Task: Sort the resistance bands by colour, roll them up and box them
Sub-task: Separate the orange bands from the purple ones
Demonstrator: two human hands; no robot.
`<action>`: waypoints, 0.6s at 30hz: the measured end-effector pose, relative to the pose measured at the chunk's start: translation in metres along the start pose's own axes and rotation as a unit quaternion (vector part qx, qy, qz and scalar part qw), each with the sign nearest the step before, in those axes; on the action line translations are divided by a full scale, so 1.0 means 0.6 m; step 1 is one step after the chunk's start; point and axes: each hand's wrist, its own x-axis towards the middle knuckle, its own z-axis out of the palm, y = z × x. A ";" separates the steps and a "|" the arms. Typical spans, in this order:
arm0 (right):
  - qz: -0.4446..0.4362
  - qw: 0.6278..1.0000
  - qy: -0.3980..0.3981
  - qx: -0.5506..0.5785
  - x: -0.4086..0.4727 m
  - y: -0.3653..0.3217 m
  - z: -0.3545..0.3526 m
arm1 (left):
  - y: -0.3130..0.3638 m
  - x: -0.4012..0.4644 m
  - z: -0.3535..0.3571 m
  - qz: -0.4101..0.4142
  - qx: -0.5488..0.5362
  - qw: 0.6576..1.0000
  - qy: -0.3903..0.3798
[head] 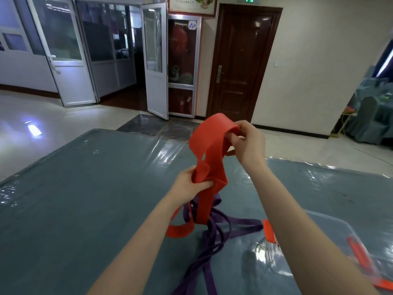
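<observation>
Purple resistance bands [214,237] lie tangled on the table [85,199] beside the clear plastic box [331,237]. Above them, left hand [187,184] grips the red resistance band [209,150] low; right hand [248,141] pinches its top loop. Risk: the hanging red tail may snag the purple bands and drag them along.

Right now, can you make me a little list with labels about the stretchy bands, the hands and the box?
red band: the red band is lifted above the table, its lower end trailing down
left hand: left hand grips the band lower down
right hand: right hand pinches its top loop
purple bands: the purple bands lie tangled on the table
box: the clear box at the right holds red pieces
</observation>
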 end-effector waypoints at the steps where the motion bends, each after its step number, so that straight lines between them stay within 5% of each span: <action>1: 0.014 1.000 0.005 0.003 0.001 0.017 -0.002 | -0.003 -0.005 -0.001 -0.001 -0.008 1.000 -0.015; 4: 0.086 0.995 -0.032 -0.032 -0.003 0.088 -0.003 | -0.023 -0.011 -0.006 -0.023 -0.062 0.998 0.000; 9: 0.134 0.956 -0.204 -0.161 -0.065 0.213 0.029 | -0.057 -0.004 -0.020 -0.057 -0.102 0.991 0.073; 12: 0.117 0.916 -0.313 -0.221 -0.114 0.266 0.068 | -0.101 -0.006 -0.034 -0.106 -0.104 0.983 0.109; 18: 0.065 0.857 -0.408 -0.308 -0.152 0.352 0.161 | -0.253 -0.049 -0.063 -0.219 0.003 0.969 0.112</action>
